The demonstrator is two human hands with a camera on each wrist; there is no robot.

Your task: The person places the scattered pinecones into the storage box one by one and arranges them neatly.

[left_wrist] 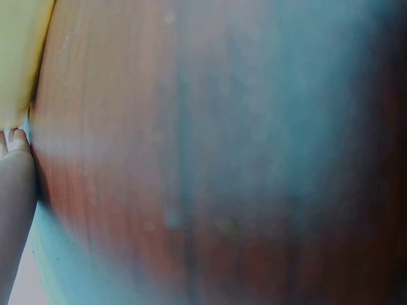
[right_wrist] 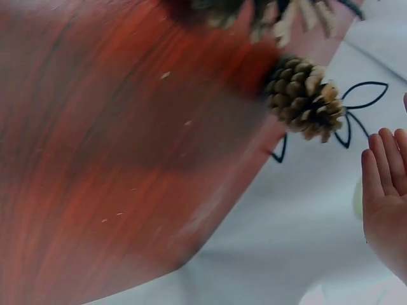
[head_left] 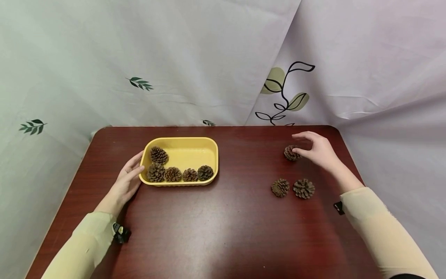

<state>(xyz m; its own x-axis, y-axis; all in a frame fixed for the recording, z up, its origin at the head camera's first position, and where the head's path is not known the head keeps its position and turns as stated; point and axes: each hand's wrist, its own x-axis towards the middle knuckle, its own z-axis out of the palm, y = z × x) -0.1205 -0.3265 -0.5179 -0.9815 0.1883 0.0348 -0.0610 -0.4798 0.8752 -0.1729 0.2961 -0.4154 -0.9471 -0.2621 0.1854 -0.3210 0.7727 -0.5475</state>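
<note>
A dark red tabletop (head_left: 223, 217) carries a yellow tray (head_left: 189, 155), a person's left hand (head_left: 128, 180) touching its left end (whether those fingers grip the rim cannot be told). The right hand (head_left: 318, 149), its fingers parted and grasping nothing, is poised beside the farthest loose pine cone (head_left: 289, 153); two more cones (head_left: 280, 188) lie nearer. Five others (head_left: 172, 174) rest inside the tray, so the filling appears past halfway, three cones remaining outside.
</note>
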